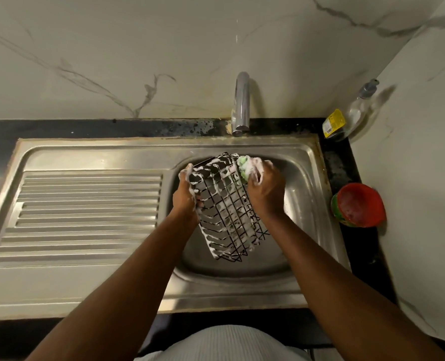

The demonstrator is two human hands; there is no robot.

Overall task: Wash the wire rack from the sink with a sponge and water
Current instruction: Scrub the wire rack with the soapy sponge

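A black wire rack, streaked with white foam, is held tilted above the round steel sink basin. My left hand grips the rack's left edge, foam on its fingers. My right hand holds a soapy green sponge against the rack's upper right corner. The chrome tap stands behind the basin, and no water runs from it.
A ribbed steel draining board lies left of the basin. On the dark counter at the right stand a clear soap bottle with a yellow label and a red-lidded tub. Marble walls close in behind and on the right.
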